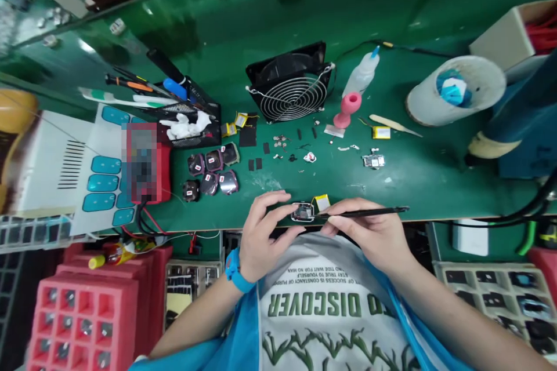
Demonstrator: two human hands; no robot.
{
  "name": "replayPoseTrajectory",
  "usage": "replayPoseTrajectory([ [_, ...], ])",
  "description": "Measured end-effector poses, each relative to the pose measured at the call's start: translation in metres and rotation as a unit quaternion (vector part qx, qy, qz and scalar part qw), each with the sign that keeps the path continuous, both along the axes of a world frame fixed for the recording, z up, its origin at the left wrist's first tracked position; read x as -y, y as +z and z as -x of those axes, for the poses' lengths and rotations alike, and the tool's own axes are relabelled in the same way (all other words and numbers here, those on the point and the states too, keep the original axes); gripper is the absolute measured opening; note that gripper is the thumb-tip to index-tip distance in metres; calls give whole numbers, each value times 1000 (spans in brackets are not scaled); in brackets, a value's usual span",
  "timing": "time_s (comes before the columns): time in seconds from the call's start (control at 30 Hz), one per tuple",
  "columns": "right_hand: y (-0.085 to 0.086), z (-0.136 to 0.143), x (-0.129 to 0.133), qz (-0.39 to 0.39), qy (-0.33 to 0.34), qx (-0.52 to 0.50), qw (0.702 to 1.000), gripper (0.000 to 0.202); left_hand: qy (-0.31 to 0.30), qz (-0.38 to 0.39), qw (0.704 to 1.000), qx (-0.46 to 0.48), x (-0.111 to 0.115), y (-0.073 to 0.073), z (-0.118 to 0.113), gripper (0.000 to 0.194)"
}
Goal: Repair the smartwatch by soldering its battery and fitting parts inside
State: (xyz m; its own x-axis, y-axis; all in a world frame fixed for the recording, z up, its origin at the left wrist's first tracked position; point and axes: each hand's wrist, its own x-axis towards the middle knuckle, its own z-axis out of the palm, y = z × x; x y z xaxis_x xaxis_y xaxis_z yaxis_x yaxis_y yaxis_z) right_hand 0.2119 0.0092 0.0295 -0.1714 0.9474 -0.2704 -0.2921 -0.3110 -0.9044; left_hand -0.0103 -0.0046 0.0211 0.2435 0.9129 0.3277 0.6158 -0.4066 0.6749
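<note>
Near the front edge of the green bench lies a small opened electronic device (303,212), a dark circuit board in a silver-rimmed case that looks like a smartwatch. A yellow battery pouch (322,203) sits at its upper right. My left hand (267,232) grips the device's left side, with index finger and thumb at its edges and the other fingers spread above. In my right hand (369,229) are black tweezers (365,213), held like a pen, their tip at the device's right side. Whether the tip pinches anything is too small to tell.
A black fan (289,84) stands behind my hands. Several watch units (209,160) and a red meter (150,165) are at the left. Further right are a pink-topped dispenser (348,109), a white bottle (361,74), a circuit board (374,159) and a white tub (455,93).
</note>
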Motion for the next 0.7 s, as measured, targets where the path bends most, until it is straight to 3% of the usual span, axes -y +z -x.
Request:
replayPoseTrajectory([
  [0.1,4,0,4,2,8,-20,1000,7,-30,5,999,42,2,8,-8,18],
  [0.23,5,3,9,16,16,-19,1000,8,-15,8,999,45,7,11,-16,4],
  [0.43,1,8,16,49,-30,-31,998,10,22,-17,999,38,11,13,-12,10],
  [0.6,-3,7,17,32,-48,-59,997,5,145,19,981,130,2,14,16,11],
  [0.7,-4,3,16,18,-47,-56,997,4,238,-41,945,222,-13,20,42,26],
])
